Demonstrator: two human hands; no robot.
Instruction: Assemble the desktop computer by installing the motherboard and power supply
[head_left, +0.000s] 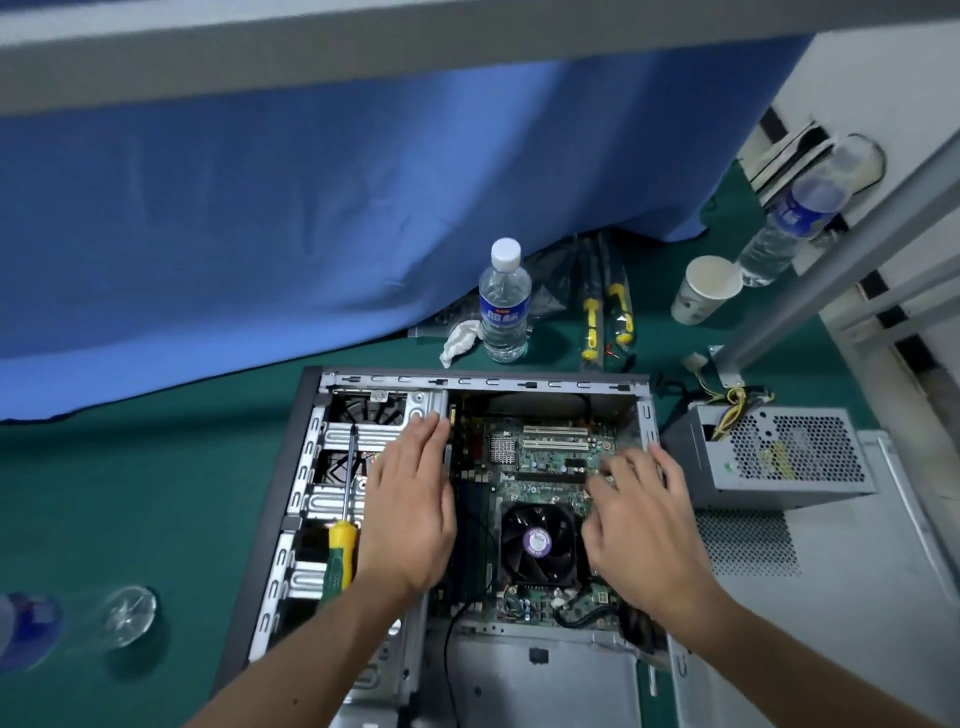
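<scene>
An open computer case (291, 467) lies flat on the green table. The green motherboard (540, 457) sits inside it, with a black CPU fan (537, 543) near its lower middle. My left hand (410, 509) hovers flat, fingers apart, over the board's left edge and the drive bay. My right hand (644, 525) spreads over the board's right edge; its fingertips look blurred and it holds nothing. The grey power supply (779, 452) stands outside the case on the right, yellow and black wires coming from its top.
A yellow-and-green screwdriver (340, 540) lies on the drive bay. A water bottle (504, 306), a crumpled tissue (460, 338), bagged screwdrivers (605, 312) and a paper cup (704, 291) stand behind the case. The case side panel (831, 597) lies right. A fallen bottle (62, 629) lies left.
</scene>
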